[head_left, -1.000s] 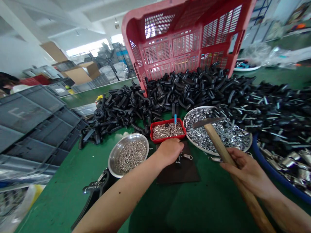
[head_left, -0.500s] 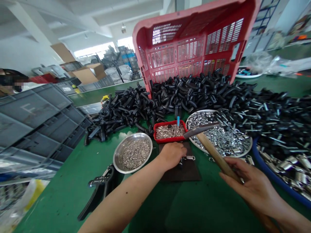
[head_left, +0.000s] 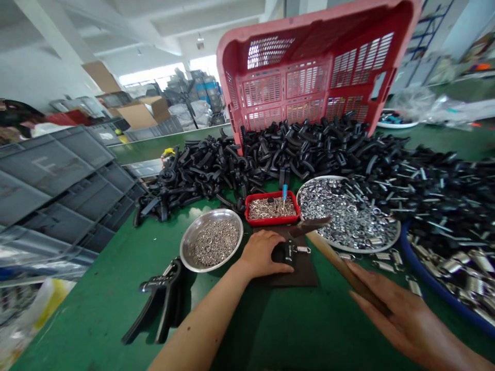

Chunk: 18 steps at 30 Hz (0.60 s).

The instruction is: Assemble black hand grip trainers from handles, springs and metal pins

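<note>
My left hand (head_left: 265,255) is closed around a small black plastic part (head_left: 289,251), its thumb on the near side, and presses it down on a dark flat pad (head_left: 303,275). A coil spring (head_left: 302,250) sticks out of the part to the right. My right hand (head_left: 394,304) grips the wooden handle of a hammer (head_left: 334,257). The dark hammer head hangs just above and behind the black part, apart from it as far as I can see. Left of my forearm lies a black hand grip exerciser (head_left: 166,288) with a spring between its handles.
A metal bowl (head_left: 187,242) of small parts and a red tray (head_left: 270,223) of pins stand close by. Beyond are a white dish (head_left: 398,232) of metal pieces, a blue tub (head_left: 406,245) of springs, heaped black handles (head_left: 209,165) and a tipped red crate (head_left: 226,62).
The hammer head has come down and slightly left. My left hand has shifted left and its grip has changed, so more of the black part shows.
</note>
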### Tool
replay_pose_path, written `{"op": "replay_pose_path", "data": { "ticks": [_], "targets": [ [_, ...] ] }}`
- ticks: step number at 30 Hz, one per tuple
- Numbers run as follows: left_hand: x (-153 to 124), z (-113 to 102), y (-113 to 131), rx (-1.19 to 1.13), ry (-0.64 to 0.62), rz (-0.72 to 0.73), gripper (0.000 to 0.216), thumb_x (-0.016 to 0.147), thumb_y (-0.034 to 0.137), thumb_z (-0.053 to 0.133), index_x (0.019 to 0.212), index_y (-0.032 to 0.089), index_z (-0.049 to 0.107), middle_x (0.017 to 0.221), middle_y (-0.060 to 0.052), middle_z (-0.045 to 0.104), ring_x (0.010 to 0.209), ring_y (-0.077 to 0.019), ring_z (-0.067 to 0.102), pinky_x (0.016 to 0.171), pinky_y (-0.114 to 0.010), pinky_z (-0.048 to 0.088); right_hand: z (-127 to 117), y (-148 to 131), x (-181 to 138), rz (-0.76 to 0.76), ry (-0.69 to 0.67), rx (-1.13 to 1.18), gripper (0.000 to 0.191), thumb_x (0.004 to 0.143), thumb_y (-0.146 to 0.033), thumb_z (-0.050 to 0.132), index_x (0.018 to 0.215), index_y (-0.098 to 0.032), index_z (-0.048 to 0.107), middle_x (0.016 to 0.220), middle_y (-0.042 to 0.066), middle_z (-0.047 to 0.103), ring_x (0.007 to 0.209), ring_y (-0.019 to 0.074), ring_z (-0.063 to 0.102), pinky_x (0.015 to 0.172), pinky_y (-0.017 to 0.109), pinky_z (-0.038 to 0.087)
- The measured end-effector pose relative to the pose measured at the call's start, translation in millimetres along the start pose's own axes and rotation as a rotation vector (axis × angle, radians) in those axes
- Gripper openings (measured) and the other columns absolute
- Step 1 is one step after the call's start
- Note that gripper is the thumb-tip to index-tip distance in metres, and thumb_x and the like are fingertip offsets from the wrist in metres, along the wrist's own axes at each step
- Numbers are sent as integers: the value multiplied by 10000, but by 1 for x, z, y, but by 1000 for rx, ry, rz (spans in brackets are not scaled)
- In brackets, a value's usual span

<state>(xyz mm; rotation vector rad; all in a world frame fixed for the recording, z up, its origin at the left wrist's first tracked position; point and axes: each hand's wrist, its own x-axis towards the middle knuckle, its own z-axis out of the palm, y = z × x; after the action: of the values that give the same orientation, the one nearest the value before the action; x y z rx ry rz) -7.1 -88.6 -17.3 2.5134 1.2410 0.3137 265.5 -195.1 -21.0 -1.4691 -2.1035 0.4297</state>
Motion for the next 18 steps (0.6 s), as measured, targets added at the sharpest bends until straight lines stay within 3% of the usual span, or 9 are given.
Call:
{"op": "replay_pose_path", "data": {
  "ticks": [4,9,11,14,16,18],
  "targets": [
    [2,12,6,16,122,-125,689,522,720,568,1005,229,564,1012,-38,568,951,-251,482,840,-391,356,-5,-9,12,-158,-76,-92,561,808,-226,442,1349,-280,303,1094,46,620,927,212,611,760,336,528],
    [2,15,7,14,171,-145,686,489,721,585,970,232,568,973,-30,572,921,-243,486,824,-393,348,-15,-19,17,-195,173,-167,659,776,-229,511,1370,-311,238,1223,36,538,1010,222,572,853,349,483],
    [1,15,7,15,180,-157,698,484,731,577,964,224,565,956,-33,573,917,-244,487,812,-392,352,-11,-19,17,-133,88,-105,603,777,-238,498,1345,-299,308,1167,37,580,986,225,584,843,359,487],
    [1,14,7,20,169,-174,719,474,749,565,942,204,566,928,-44,578,911,-252,492,806,-394,357,-4,-14,19,-49,-171,39,514,790,-251,467,1299,-282,400,1043,34,646,917,215,613,783,351,511],
    [1,14,8,23,162,-181,735,469,758,559,944,199,562,930,-54,577,915,-258,495,813,-397,357,-4,-13,20,5,-202,98,488,777,-276,497,1263,-271,451,1023,41,650,889,213,619,768,347,511],
    [0,15,9,17,163,-183,736,477,756,557,964,205,552,955,-58,574,937,-265,495,830,-404,354,-8,-12,24,118,-142,167,505,755,-331,533,1248,-239,468,929,52,670,771,207,637,677,331,529]
  ]
}}
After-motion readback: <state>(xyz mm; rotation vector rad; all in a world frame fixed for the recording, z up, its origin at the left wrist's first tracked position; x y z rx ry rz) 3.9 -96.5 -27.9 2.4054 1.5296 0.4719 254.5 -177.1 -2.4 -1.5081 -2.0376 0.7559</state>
